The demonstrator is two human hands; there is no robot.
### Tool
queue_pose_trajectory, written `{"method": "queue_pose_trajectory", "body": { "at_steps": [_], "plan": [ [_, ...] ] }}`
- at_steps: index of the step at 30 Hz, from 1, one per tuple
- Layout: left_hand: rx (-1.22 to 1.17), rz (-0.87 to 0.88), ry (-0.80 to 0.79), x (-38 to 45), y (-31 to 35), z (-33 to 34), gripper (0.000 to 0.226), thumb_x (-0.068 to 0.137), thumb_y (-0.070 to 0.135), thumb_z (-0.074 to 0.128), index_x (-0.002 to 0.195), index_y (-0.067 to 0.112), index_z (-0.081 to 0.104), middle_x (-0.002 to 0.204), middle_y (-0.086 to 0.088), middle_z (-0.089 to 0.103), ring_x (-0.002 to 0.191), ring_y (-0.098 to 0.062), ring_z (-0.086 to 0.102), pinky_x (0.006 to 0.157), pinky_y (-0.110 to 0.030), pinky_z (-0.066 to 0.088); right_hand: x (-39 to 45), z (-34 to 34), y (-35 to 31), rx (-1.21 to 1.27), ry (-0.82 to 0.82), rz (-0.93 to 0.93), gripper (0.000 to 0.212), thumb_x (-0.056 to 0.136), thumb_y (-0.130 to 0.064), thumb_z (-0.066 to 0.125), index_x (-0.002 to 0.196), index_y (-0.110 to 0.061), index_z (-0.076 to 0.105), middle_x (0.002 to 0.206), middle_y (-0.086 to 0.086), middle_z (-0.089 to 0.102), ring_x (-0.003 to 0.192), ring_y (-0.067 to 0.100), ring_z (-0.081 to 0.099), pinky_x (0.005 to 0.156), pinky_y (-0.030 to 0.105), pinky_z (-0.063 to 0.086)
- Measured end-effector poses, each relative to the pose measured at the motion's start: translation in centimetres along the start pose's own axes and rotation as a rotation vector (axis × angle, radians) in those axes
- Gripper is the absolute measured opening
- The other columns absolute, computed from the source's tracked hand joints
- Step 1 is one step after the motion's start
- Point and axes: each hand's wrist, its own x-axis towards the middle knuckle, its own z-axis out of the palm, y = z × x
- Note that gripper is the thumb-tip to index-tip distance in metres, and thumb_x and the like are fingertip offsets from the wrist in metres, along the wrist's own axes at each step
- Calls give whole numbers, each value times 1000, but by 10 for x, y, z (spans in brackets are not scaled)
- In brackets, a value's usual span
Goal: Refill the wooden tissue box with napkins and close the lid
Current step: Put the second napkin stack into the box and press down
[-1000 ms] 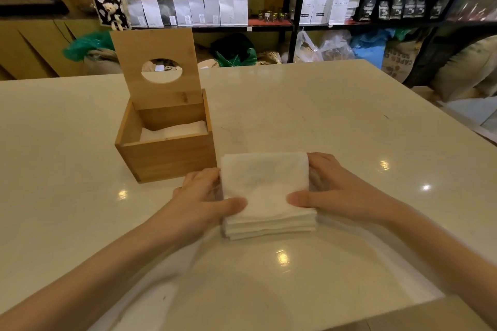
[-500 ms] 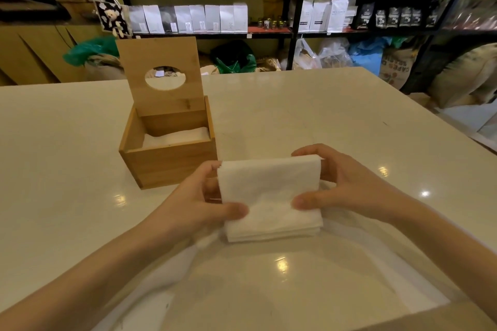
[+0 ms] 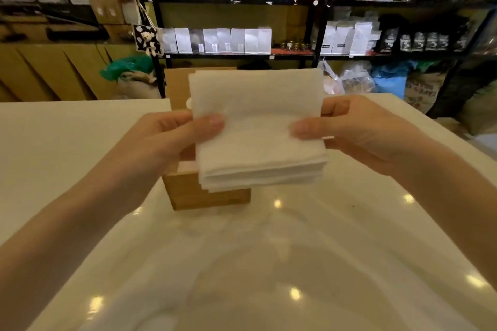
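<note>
A thick stack of white napkins (image 3: 258, 126) is held up in the air between both hands, tilted with its far edge raised. My left hand (image 3: 161, 140) grips its left side, thumb on top. My right hand (image 3: 357, 131) grips its right side the same way. Behind and below the stack stands the wooden tissue box (image 3: 207, 193), mostly hidden by the napkins. Its lid (image 3: 176, 86) stands upright, and only its left strip and part of the round hole show. A bit of white napkin shows inside the box.
The box rests on a glossy cream table (image 3: 67, 148) that reflects ceiling lights. Behind the table's far edge stand black shelves (image 3: 228, 55) with white and dark bags, plus sacks and plastic bags on the floor.
Both hands lifted the napkin stack off the table and carried it up and left, in front of the box. The camera view tilted up.
</note>
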Motion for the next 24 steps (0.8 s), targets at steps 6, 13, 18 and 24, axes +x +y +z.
{"method": "queue_pose_trajectory", "body": {
  "at_steps": [6,13,18,24],
  "plan": [
    [14,-24,178,26,-6,-32,23,58,36,75,76,22,76,85,14,76,92,-4,66,88,-23,44,39,26,-4,13,56,2,39,49,-44,71,79,-19,76,96,-3,75,103,19,63,103,45,41],
    [126,-152,177,48,-33,-51,7,74,29,67,73,23,71,116,18,55,104,-7,50,92,-22,33,70,52,16,-67,131,140,30,68,-40,73,92,-23,73,109,-12,61,115,15,46,107,37,28],
    [274,-242,192,59,-37,-56,6,76,33,67,79,28,66,143,6,38,134,-19,29,110,-41,19,84,58,23,-103,104,194,29,71,-40,72,92,-21,74,145,-6,40,131,20,36,109,41,23],
    [266,-267,58,76,-49,-66,27,76,32,66,91,10,74,146,9,37,136,-18,29,115,-44,18,94,58,26,-103,103,190,27,72,-35,72,93,-17,75,139,-2,48,127,22,42,102,37,26]
  ]
}}
